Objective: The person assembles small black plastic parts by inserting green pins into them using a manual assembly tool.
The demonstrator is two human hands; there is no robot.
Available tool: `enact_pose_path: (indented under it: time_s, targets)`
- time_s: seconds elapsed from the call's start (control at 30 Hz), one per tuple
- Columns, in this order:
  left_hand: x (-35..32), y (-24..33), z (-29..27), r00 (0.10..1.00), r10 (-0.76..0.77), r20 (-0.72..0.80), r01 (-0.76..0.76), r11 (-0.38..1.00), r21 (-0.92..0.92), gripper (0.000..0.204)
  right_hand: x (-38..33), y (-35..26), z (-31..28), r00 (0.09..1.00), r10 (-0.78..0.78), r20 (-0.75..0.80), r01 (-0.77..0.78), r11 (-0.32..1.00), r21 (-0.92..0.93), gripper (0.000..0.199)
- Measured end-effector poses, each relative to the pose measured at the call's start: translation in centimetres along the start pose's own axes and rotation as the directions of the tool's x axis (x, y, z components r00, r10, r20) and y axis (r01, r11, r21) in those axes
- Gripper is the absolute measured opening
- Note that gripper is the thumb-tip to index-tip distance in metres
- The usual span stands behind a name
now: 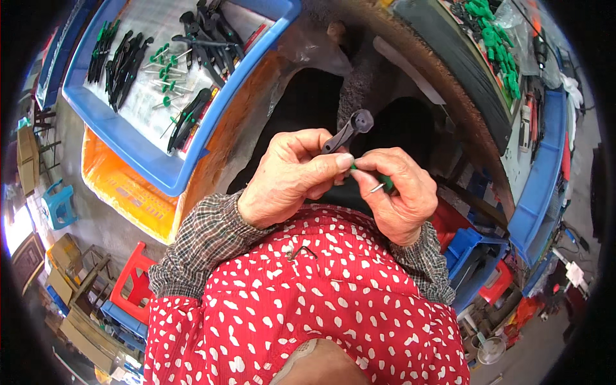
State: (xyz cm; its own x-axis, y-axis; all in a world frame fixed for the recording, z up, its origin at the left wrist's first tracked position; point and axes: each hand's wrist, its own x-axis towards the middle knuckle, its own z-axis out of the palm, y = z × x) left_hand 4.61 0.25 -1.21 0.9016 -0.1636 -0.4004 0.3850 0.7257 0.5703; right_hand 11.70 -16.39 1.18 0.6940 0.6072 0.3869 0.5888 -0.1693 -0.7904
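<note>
My left hand (289,173) is closed around a black plastic tool part (346,131) with a round cupped end, which points up and away from me. Thumb and fingers of my right hand (403,196) pinch a small green piece with a thin metal pin (377,188). The fingertips of both hands nearly meet at the near end of the black part, where the fingers hide how the two pieces sit together. A small bent dark piece (307,251) lies on the red and white spotted cloth over my lap.
At the left, a blue tray (128,151) holds black parts (208,38) and green-headed pins (168,86), above an orange crate (128,183). Green parts (497,48) lie on the right-hand bench, beside a long blue bin (542,179). A red stool (133,282) stands at lower left.
</note>
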Motion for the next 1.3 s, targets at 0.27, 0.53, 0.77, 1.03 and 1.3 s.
enact_pose_path:
  time_s: [0.27,0.53,0.77,1.03,1.3]
  targets:
    - [-0.5,-0.1,0.2,0.994,-0.023,-0.105,0.029,0.998,0.057,0.009,-0.5,0.7,0.3,1.000,-0.028,-0.012,0.029,0.993,0.114,0.019]
    - [-0.2,0.0,2.3,0.995,0.005,-0.100,0.012,0.985,0.171,0.008,-0.3,0.3,-4.8,0.972,0.041,-0.231,-0.073,0.988,-0.133,0.015]
    - [0.1,-0.4,2.5,0.997,0.015,-0.075,-0.002,0.986,0.167,0.009,-1.7,2.8,-15.0,0.765,-0.019,-0.643,-0.388,0.784,-0.485,0.009]
    - [0.4,-1.0,3.3,0.999,0.013,-0.041,-0.004,0.980,0.198,0.008,-3.5,7.4,-21.6,0.726,0.060,-0.685,-0.619,0.491,-0.613,0.012]
    - [0.6,-1.1,3.7,0.998,0.005,-0.055,0.007,0.973,0.230,0.006,-3.2,8.1,-21.6,0.707,0.095,-0.701,-0.704,0.193,-0.683,0.013]
